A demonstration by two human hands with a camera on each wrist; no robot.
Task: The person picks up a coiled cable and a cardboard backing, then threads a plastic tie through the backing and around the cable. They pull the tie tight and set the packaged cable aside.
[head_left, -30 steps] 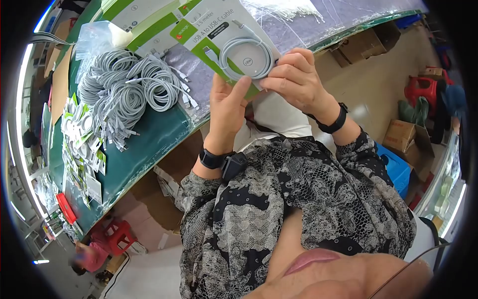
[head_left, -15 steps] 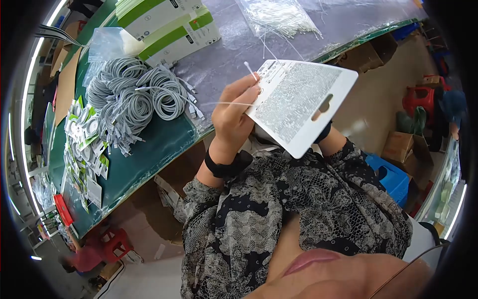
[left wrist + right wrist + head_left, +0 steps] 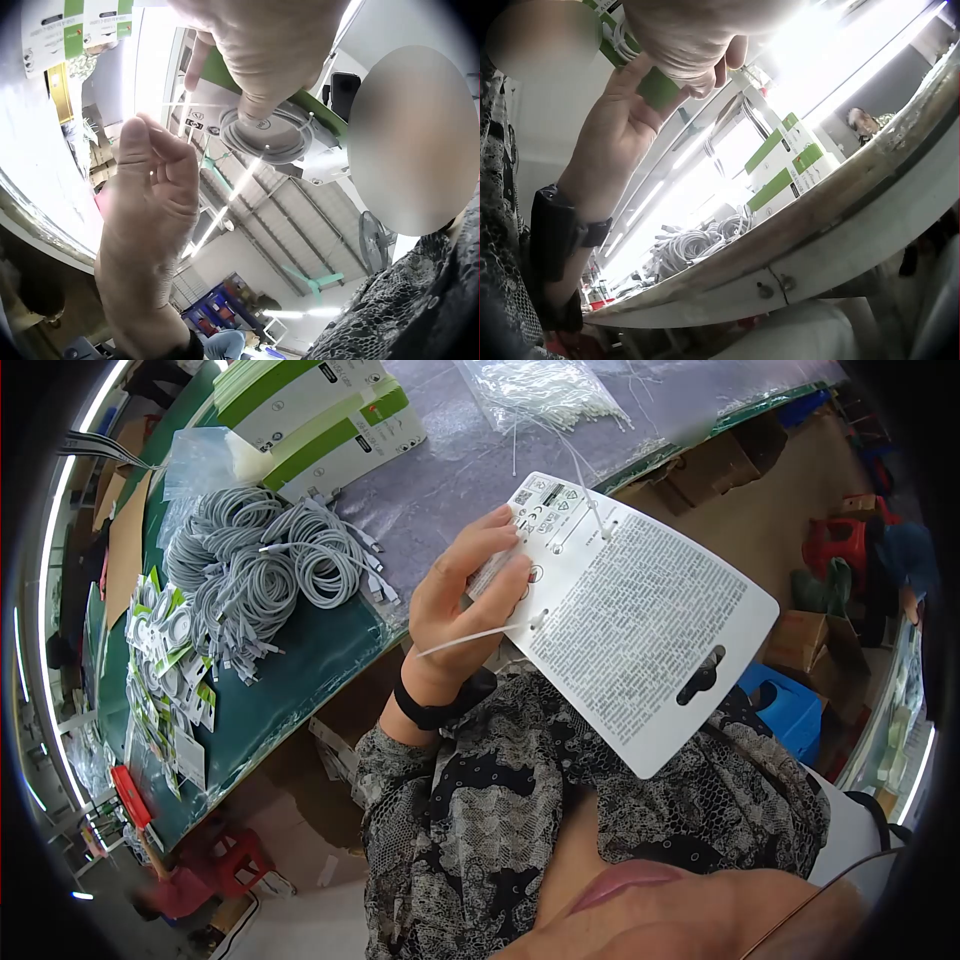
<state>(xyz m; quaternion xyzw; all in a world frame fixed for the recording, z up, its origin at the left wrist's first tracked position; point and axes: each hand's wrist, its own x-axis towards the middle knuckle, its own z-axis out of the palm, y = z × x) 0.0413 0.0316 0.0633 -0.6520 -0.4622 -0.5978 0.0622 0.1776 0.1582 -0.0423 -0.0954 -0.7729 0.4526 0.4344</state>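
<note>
Between the fingers of my left hand (image 3: 465, 595) sits a white card (image 3: 640, 620), its printed back up towards my head; my left grip is closed on one end, with digits on both faces. On the far face, one digit touches a coiled cable (image 3: 262, 135). A thin white tie (image 3: 470, 638) comes out through a hole just beside that grip and crosses my hand; another strand (image 3: 590, 480) rises from the card's far edge.

My left wrist, in a black band (image 3: 430, 710), is bent up, the forearm coming from below. My right hand (image 3: 154, 195) is raised near the card's other face, fingers curled, thumb tip close to the index finger; whether it pinches a tie, I cannot tell.

From the head view the card hides my right hand and the coil. Glare washes out much of both wrist views. Beyond my left grip, the surface (image 3: 290, 690) bears piled grey cables (image 3: 240, 555) and boxes (image 3: 340, 450).
</note>
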